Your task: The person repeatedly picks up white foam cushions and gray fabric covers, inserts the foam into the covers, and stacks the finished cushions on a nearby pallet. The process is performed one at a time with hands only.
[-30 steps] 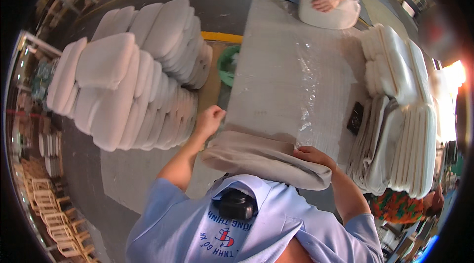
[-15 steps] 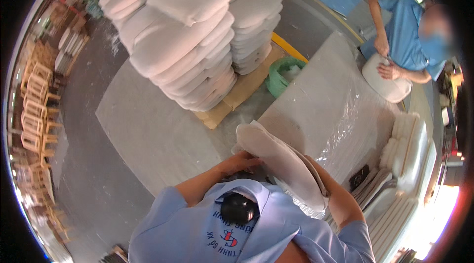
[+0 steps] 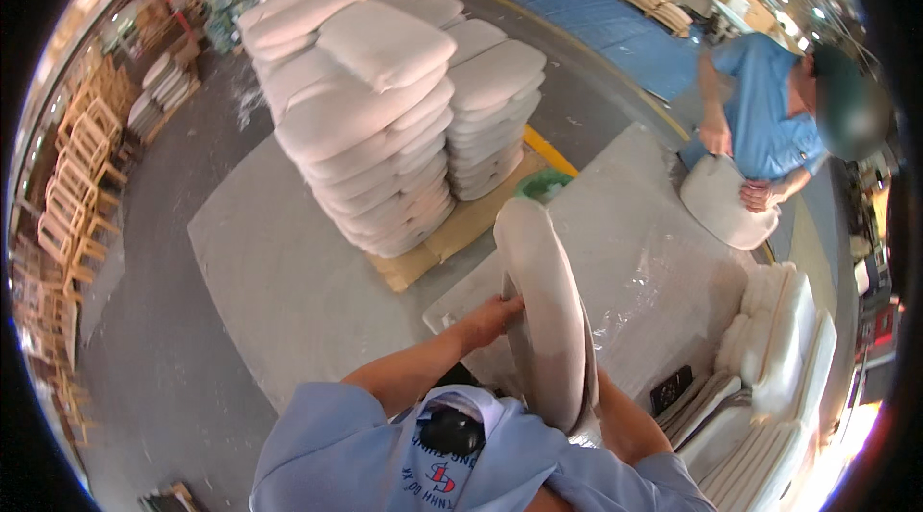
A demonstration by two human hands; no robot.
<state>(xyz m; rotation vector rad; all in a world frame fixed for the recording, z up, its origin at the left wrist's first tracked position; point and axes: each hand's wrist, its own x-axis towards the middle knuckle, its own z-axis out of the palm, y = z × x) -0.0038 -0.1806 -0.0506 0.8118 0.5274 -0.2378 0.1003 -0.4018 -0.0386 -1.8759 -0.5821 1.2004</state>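
Note:
A pale seat cushion (image 3: 543,291) stands on edge in front of my chest, its long side running away from me. My left hand (image 3: 495,318) is closed on its left edge, the fingertips partly out of sight behind it. On the other side my right forearm (image 3: 625,416) reaches up against the cushion, which hides my right hand. Under and beyond the cushion is a table (image 3: 625,252) covered in clear plastic sheeting.
Tall stacks of pale cushions (image 3: 375,127) stand on cardboard ahead, beside a green bag (image 3: 544,185). Across the table at right, a co-worker in blue (image 3: 760,108) handles another cushion (image 3: 721,199). More cushions (image 3: 769,349) are piled near right. Wooden chair frames (image 3: 77,185) line the far left.
The cushion has swung from a leftward slant to nearly upright, pointing away from me. My left hand has moved outward along with it. The view has shifted slightly, and the co-worker's hands have moved.

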